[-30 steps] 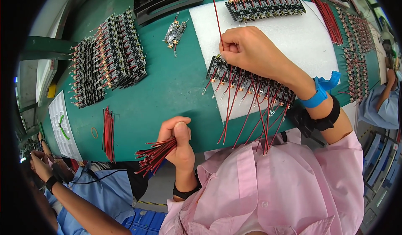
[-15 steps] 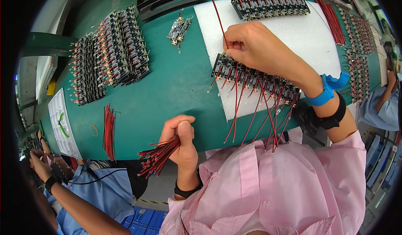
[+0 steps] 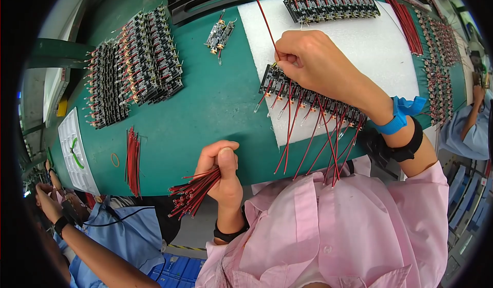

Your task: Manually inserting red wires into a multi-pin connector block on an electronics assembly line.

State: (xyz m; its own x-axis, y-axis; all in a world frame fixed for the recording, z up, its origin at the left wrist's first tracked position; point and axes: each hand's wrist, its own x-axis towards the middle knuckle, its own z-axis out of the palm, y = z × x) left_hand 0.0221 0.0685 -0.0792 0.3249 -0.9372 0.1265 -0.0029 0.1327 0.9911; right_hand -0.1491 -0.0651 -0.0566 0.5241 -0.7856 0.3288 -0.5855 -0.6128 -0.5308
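Observation:
Between the thumb and fingers of my right hand (image 3: 313, 57) is a red-and-black wire (image 3: 264, 18). Its long end rises up and to the left, while its lower end meets the left end of a row of small black circuit boards (image 3: 318, 95). Several red and black wires (image 3: 335, 144) hang from that row toward me. The boards lie across the lower part of a white foam sheet (image 3: 354, 46). My left hand (image 3: 224, 172) is closed around a bundle of cut red and black wires (image 3: 192, 193) at the table's near edge.
Rows of assembled boards (image 3: 138, 62) stand at the left, with two loose boards (image 3: 221, 35) nearby. Another board row (image 3: 331, 1) sits at the back of the foam. Wire bundles (image 3: 132, 162) (image 3: 405, 26), a white tray (image 3: 78, 152) and a black bin (image 3: 210, 0) surround the work. A co-worker's arm (image 3: 97, 247) shows lower left.
My right hand has shifted slightly down with the wire, whose upper end has swung a little left. My left hand keeps its hold on the bundle.

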